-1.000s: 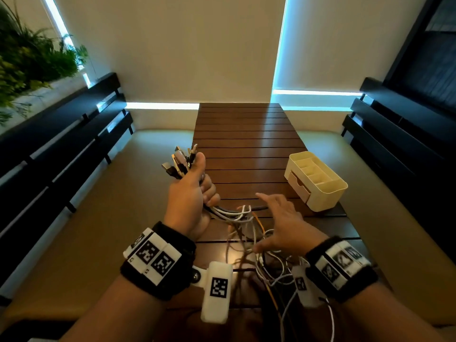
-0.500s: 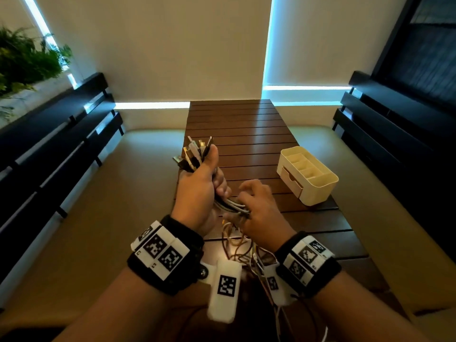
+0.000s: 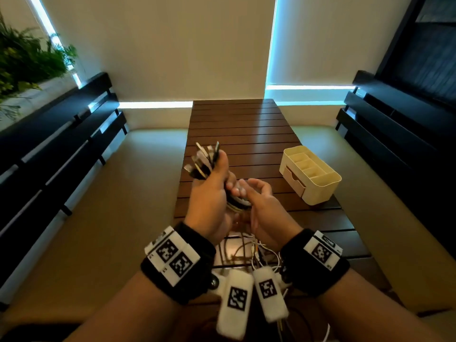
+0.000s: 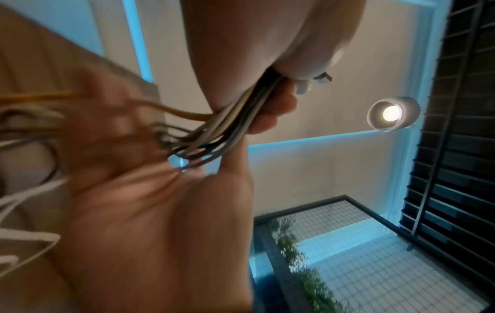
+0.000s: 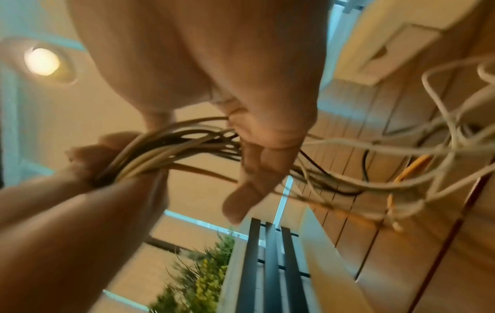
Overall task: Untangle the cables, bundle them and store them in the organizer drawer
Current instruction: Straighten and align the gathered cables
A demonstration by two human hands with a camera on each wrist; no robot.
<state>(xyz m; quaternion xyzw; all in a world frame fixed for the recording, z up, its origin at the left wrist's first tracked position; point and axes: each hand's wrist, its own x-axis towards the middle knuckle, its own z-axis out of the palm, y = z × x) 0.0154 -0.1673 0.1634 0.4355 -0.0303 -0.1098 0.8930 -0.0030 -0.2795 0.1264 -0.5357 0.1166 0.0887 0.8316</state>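
Observation:
My left hand (image 3: 217,186) grips a bundle of white, tan and black cables (image 3: 238,202) above the slatted wooden table (image 3: 246,134). The plug ends (image 3: 204,159) stick up past its thumb. In the left wrist view the left fingers (image 4: 273,110) curl round the cable strands (image 4: 227,127). My right hand (image 3: 256,193) is right beside the bundle with its fingers loosely spread. Its fingers (image 5: 254,169) touch the strands (image 5: 171,146) without closing on them. The loose cable tails (image 3: 246,250) hang tangled down to the table between my wrists. The cream organizer (image 3: 320,191) stands at the right, drawer (image 3: 294,180) closed.
Dark slatted benches (image 3: 61,144) run along both sides of the table, with beige cushions (image 3: 123,193) below them. Plants (image 3: 24,58) sit at the upper left. The far half of the table shows bare slats.
My right hand rose from the loose cables on the table, closed on the bundle under my left hand, and now has its fingers spread beside it. Both hands came nearer to me.

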